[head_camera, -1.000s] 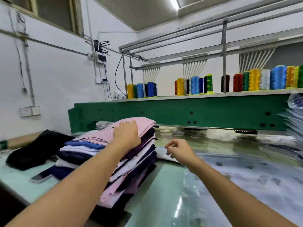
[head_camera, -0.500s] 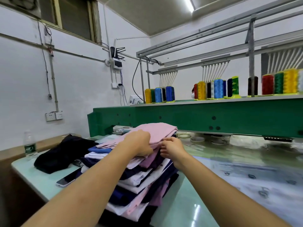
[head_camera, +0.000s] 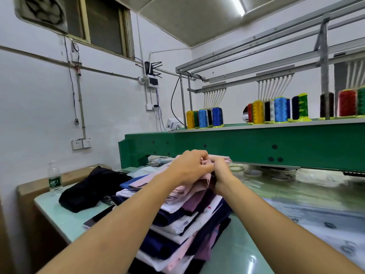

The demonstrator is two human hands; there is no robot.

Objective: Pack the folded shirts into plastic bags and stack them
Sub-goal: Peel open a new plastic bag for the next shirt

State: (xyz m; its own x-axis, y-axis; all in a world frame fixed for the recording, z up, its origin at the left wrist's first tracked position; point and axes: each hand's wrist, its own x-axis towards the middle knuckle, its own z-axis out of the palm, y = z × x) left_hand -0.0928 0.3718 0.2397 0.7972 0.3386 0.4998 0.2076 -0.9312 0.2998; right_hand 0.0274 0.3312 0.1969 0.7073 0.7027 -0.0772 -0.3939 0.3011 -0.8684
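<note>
Hands meet at twelve o'clock: right hand joins left hand, fingers apparently pinching folded pink fabric shirt for bagging.

Uneven stack of folded shirts, a pink shirt on top
The pink shirt is bunched at its far end inside the curled fingers; white, navy, purple and pink layers slump below them, edges askew. Clear plastic bags lie flat to the fingers' right.
</note>
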